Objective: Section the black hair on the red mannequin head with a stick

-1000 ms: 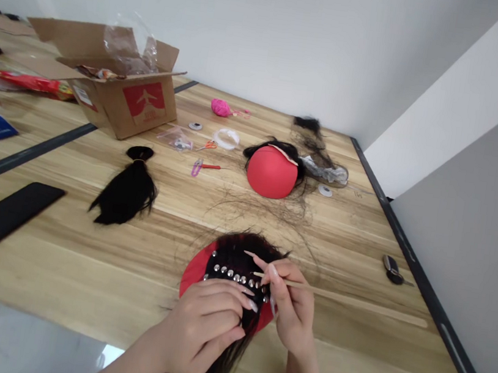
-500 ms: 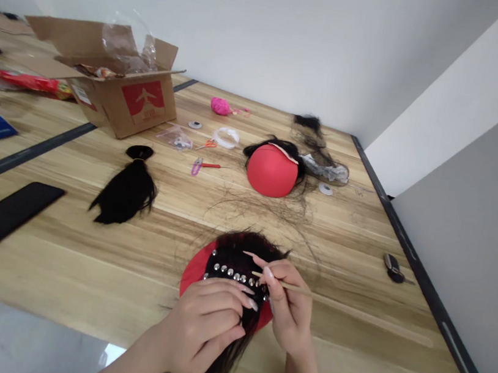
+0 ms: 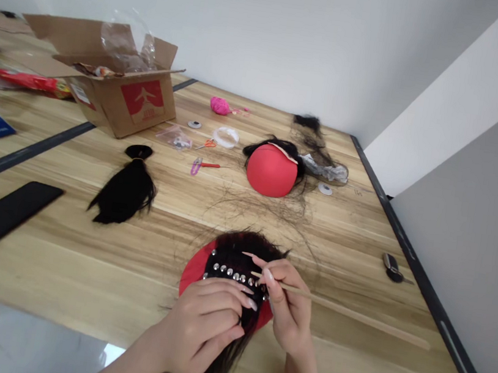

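At the near edge of the table lies a red rounded piece (image 3: 193, 274) covered with black hair (image 3: 219, 364) that trails down over the edge. A row of shiny silver studs (image 3: 229, 271) crosses the hair. My left hand (image 3: 206, 322) rests on the lower part, its bent fingers and thumb closed round the hair just below the row. In my right hand (image 3: 290, 306) a thin wooden stick (image 3: 352, 312) is pinched, its tip beside the row's right end. The right index finger stretches over the hair above the studs.
Farther back stands a red dome (image 3: 272, 171) with black hair behind it. Left lie a tied hair bundle (image 3: 124, 193), a black phone (image 3: 3, 220) and an open cardboard box (image 3: 126, 98). Small orange scissors (image 3: 208, 144), pink yarn (image 3: 220, 106) and a key (image 3: 391, 268) also lie about.
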A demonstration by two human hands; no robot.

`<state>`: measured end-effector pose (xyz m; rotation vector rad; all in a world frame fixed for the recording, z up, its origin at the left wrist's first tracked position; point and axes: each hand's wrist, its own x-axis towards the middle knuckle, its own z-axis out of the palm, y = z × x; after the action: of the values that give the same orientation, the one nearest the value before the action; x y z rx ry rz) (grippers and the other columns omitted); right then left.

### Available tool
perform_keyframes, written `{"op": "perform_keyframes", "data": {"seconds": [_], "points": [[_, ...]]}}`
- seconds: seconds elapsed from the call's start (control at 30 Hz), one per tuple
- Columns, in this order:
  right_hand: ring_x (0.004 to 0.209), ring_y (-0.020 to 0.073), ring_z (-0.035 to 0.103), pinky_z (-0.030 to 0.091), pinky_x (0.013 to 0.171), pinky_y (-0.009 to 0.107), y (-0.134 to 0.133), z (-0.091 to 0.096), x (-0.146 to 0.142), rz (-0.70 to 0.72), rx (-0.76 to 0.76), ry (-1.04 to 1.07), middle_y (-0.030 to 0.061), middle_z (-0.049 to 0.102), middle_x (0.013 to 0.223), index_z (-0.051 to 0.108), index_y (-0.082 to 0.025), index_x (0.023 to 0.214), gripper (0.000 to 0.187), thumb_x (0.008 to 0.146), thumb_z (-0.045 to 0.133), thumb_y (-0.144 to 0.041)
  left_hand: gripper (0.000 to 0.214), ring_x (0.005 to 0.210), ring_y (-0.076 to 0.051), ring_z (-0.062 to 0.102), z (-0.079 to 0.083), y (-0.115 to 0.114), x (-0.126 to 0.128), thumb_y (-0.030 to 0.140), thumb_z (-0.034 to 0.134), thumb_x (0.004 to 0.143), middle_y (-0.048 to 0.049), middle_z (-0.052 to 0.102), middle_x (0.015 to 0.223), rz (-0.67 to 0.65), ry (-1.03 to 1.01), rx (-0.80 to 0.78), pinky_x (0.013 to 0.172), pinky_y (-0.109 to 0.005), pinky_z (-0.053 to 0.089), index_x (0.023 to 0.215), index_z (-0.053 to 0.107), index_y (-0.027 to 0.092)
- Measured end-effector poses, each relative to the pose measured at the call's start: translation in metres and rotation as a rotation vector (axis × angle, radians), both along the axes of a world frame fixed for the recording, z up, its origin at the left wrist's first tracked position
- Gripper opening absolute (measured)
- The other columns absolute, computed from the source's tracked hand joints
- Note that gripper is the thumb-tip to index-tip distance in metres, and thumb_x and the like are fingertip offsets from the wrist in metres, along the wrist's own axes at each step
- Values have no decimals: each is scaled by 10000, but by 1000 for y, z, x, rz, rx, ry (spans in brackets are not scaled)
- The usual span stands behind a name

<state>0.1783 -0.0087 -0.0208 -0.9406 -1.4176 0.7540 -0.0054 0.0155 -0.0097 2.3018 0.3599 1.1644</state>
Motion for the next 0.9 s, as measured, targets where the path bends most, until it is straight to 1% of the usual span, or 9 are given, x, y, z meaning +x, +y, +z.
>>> {"op": "perform_keyframes", "data": {"seconds": [0.07, 0.23, 0.4, 0.53, 0.7, 0.9], "points": [[822, 153, 621, 526, 1040, 452, 0, 0, 0, -11, -5, -8, 6, 573, 813, 641, -233, 913, 198, 978, 486, -128, 166, 896, -194, 696, 1, 0, 0, 116, 488, 928, -81, 699, 808, -4, -4, 0, 932, -351, 586, 792, 579, 142], [885, 182, 674, 555, 976, 417, -1, -3, 1, -54, -28, -35, 10, 586, 797, 636, -230, 884, 175, 977, 510, -153, 161, 897, -200, 698, 1, 1, 0, 114, 489, 924, -81, 697, 799, -9, -1, -8, 933, -357, 587, 795, 582, 141], [827, 174, 677, 575, 926, 405, -1, -5, 1, -88, -24, -44, 6, 597, 782, 638, -217, 863, 164, 972, 527, -166, 160, 892, -192, 699, 0, 0, 2, 104, 496, 920, -79, 701, 802, 0, -12, -1, 948, -341, 580, 788, 581, 134], [806, 180, 679, 581, 918, 420, 0, -5, 1, -115, -26, -74, 11, 615, 775, 635, -210, 837, 174, 974, 530, -189, 169, 888, -197, 701, 1, 0, 1, 123, 484, 933, -82, 708, 812, 0, -3, 0, 937, -353, 586, 801, 589, 141], [883, 215, 712, 589, 906, 419, -1, -2, 0, -100, -35, -59, 23, 631, 772, 643, -209, 839, 174, 975, 534, -215, 174, 891, -198, 703, 1, 0, 0, 122, 482, 937, -80, 703, 802, 5, 2, 0, 936, -354, 589, 799, 587, 141], [954, 240, 718, 591, 910, 429, -1, -1, 0, -83, -28, -36, 30, 631, 784, 648, -215, 857, 173, 978, 524, -213, 182, 879, -200, 703, 1, 0, 1, 127, 474, 939, -77, 696, 786, -2, -7, -12, 918, -365, 597, 796, 584, 150]]}}
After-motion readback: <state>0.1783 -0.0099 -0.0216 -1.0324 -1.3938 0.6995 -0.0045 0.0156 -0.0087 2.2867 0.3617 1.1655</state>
